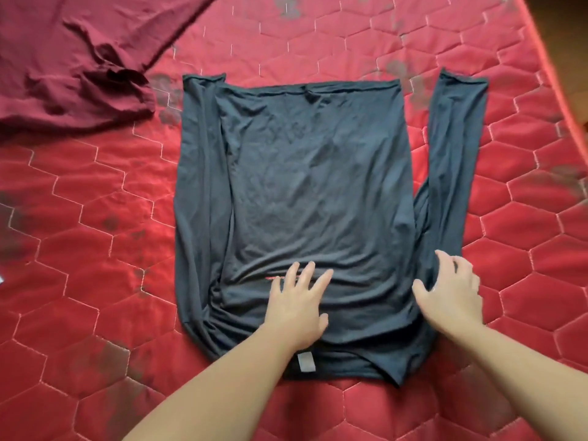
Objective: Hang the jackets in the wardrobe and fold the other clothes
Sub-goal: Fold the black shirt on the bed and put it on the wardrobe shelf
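Red quilted mattress (381, 49) stretches under everything, stitched in pale hexagons and blotched with dark stains. On it, in the middle, lies the dark grey shirt (311, 186), thin soft jersey, spread flat with its collar end nearest me and the hem far away. Its left sleeve (200, 186) is folded in along the body; its right sleeve (455, 148) lies straight out beside the body, a strip of mattress showing between them. Fine wrinkles cross the cloth, and a small grey label (306, 361) shows at the neck.

My left hand (297, 307) rests flat on the shirt near the collar, fingers spread and straight, a wide grip that holds nothing. My right hand (450, 291) sits at the right shoulder, its fingers curled over the bunched cloth where that sleeve starts, thumb out to the side.

Further off, at the far left, a maroon garment (73, 62) lies crumpled on the mattress, well apart from the shirt.
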`<state>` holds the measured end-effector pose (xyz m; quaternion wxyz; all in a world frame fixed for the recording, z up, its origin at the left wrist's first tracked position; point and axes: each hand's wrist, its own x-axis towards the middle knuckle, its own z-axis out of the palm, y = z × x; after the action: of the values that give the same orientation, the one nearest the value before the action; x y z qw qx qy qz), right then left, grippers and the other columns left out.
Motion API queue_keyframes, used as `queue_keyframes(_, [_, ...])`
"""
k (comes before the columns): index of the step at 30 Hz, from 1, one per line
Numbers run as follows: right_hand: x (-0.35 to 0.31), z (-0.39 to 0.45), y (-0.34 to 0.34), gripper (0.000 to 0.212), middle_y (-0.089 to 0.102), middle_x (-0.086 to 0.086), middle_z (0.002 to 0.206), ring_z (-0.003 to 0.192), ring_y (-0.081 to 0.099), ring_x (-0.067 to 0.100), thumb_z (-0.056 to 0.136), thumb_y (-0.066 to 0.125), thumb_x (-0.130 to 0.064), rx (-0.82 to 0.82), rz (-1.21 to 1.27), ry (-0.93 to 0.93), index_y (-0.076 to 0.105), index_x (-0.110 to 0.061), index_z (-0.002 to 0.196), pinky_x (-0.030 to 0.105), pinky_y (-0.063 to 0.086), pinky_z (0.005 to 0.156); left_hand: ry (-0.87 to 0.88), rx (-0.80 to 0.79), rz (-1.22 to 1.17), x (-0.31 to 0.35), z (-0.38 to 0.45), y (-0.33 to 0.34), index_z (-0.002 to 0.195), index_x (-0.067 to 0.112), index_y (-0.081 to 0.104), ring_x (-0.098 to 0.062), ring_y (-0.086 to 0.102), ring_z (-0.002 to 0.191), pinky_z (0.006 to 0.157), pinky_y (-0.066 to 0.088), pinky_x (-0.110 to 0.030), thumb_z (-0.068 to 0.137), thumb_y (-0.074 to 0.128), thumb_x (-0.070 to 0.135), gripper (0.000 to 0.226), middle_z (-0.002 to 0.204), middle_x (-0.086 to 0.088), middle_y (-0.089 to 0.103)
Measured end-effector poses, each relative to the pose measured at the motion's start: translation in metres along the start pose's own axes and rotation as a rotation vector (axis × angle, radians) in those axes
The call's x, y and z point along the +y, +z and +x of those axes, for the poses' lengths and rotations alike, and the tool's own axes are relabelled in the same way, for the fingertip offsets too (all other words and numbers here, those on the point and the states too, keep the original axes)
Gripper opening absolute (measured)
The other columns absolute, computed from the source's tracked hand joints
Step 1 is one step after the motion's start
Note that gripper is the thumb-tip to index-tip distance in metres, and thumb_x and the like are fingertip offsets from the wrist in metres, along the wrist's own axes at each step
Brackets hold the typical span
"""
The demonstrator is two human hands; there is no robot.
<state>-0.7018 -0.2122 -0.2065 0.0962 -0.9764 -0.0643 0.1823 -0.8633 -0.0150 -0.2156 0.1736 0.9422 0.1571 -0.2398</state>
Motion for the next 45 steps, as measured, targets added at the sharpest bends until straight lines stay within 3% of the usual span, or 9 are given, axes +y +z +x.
queue_keyframes(6, [0.04, 0.033, -0.004, 0.021, 0.067, 0.01, 0.08, 0.092, 0.063, 0.037, 0.085, 0.065, -0.032, -0.205, 0.236, 0.246, 0.061, -0.014, 0.074, 0.035, 0.041, 0.071, 0.135, -0.023, -0.281, 0.095, 0.054, -0.009, 0.135, 0.027, 0.045, -0.023, 0.045, 0.119, 0.097, 0.039, -0.038, 0.092, 0.051, 0.032, 0.044, 0.131, 0.002, 0.05])
queue_keyframes(10, [0.076, 0.031, 0.006, 0.03, 0.069, 0.02, 0.075, 0.074, 0.067, 0.041, 0.092, 0.052, -0.022, -0.259, 0.439, 0.323, 0.064, 0.002, 0.078, 0.047, 0.056, 0.073, 0.144, -0.077, -0.368, 0.137, 0.083, -0.007, 0.127, 0.027, 0.053, -0.023, 0.051, 0.113, 0.094, 0.044, -0.039, 0.092, 0.049, 0.028, 0.035, 0.122, 0.002, 0.056])
queue_keyframes(14, [0.093, 0.037, 0.003, 0.029, 0.068, 0.022, 0.078, 0.069, 0.068, 0.036, 0.092, 0.048, -0.015, -0.311, 0.533, 0.368, 0.063, 0.006, 0.08, 0.045, 0.06, 0.058, 0.278, 0.124, -0.083, 0.154, 0.109, -0.004, 0.136, 0.032, 0.047, -0.023, 0.043, 0.125, 0.099, 0.037, -0.04, 0.089, 0.054, 0.028, 0.048, 0.14, 0.005, 0.046])
queue_keyframes(18, [0.099, 0.05, -0.012, 0.043, 0.064, 0.006, 0.048, 0.06, 0.067, 0.027, 0.087, 0.043, -0.032, -0.281, 0.424, 0.29, 0.06, -0.005, 0.058, 0.039, 0.055, 0.072, 0.282, 0.102, 0.146, 0.148, 0.133, -0.004, 0.152, 0.04, 0.008, -0.022, 0.002, 0.149, 0.119, 0.002, -0.05, 0.082, 0.061, 0.058, 0.09, 0.163, 0.003, 0.003])
queue_keyframes(22, [0.08, 0.099, -0.021, 0.046, 0.068, 0.004, 0.066, 0.078, 0.065, 0.028, 0.082, 0.058, -0.059, -0.086, 0.465, 0.195, 0.063, -0.015, 0.071, 0.037, 0.05, 0.079, 0.292, 0.061, 0.246, 0.14, 0.15, -0.004, 0.152, 0.042, -0.005, -0.022, -0.001, 0.148, 0.117, -0.001, -0.053, 0.07, 0.06, 0.076, 0.11, 0.163, 0.004, -0.004])
queue_keyframes(26, [0.061, 0.142, -0.027, 0.042, 0.065, 0.007, 0.065, 0.071, 0.062, 0.032, 0.082, 0.067, -0.05, -0.143, 0.506, 0.082, 0.059, -0.01, 0.072, 0.038, 0.05, 0.073, 0.312, 0.111, 0.329, 0.138, 0.16, -0.006, 0.153, 0.036, 0.004, -0.025, 0.012, 0.14, 0.113, 0.008, -0.05, 0.061, 0.055, 0.085, 0.116, 0.162, 0.0, 0.003])
queue_keyframes(34, [0.12, 0.147, -0.039, 0.032, 0.067, 0.021, 0.072, 0.076, 0.065, 0.041, 0.09, 0.042, -0.025, -0.066, 0.334, 0.248, 0.053, -0.007, 0.065, 0.043, 0.051, 0.079, 0.221, 0.26, 0.131, 0.151, 0.207, -0.039, 0.139, 0.028, 0.041, -0.025, 0.055, 0.111, 0.088, 0.035, -0.04, 0.091, 0.045, 0.054, 0.054, 0.135, 0.001, 0.045])
queue_keyframes(40, [0.078, 0.192, -0.052, 0.027, 0.061, 0.003, 0.099, 0.093, 0.059, 0.03, 0.084, 0.061, -0.045, 0.197, 0.314, 0.017, 0.054, -0.024, 0.099, 0.037, 0.041, 0.073, 0.419, 0.252, 0.241, 0.151, 0.248, -0.047, 0.151, 0.033, 0.025, -0.022, 0.014, 0.147, 0.115, 0.01, -0.048, 0.087, 0.048, 0.061, 0.073, 0.161, 0.006, 0.018])
queue_keyframes(45, [0.042, 0.24, -0.051, 0.026, 0.057, 0.005, 0.101, 0.097, 0.057, 0.03, 0.087, 0.062, -0.042, 0.088, 0.023, -0.259, 0.056, -0.021, 0.101, 0.035, 0.04, 0.071, 0.42, 0.235, 0.235, 0.136, 0.257, -0.04, 0.155, 0.033, 0.011, -0.015, -0.002, 0.15, 0.119, -0.007, -0.049, 0.083, 0.027, 0.077, 0.085, 0.163, 0.009, 0.006])
